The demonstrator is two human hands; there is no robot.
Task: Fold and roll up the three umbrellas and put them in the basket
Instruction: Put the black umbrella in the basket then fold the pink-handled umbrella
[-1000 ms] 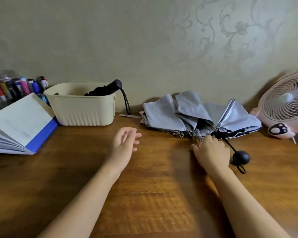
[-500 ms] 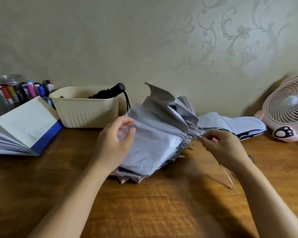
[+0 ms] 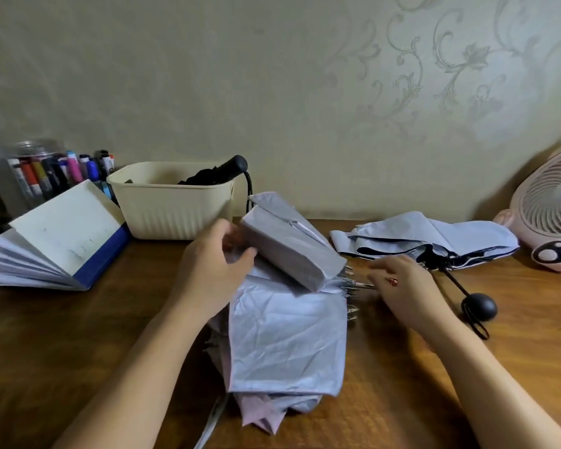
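Head view: grey umbrella point(image 3: 285, 345) half folded on the table point(image 3: 78, 335), both hands at it.
Nearest, the grey umbrella lies crumpled on the wood. The left hand point(image 3: 214, 273) grips one folded panel of it, lifted up. The right hand point(image 3: 408, 290) is blurred at the metal rib tips, so I cannot tell its grasp. Behind it lies a second pale umbrella point(image 3: 428, 238), round black handle toward the person. Farther back stand a cream basket point(image 3: 169, 209) holding a black umbrella point(image 3: 221, 171), an open book point(image 3: 62, 234), markers point(image 3: 55, 170) and a pink fan point(image 3: 551, 205).
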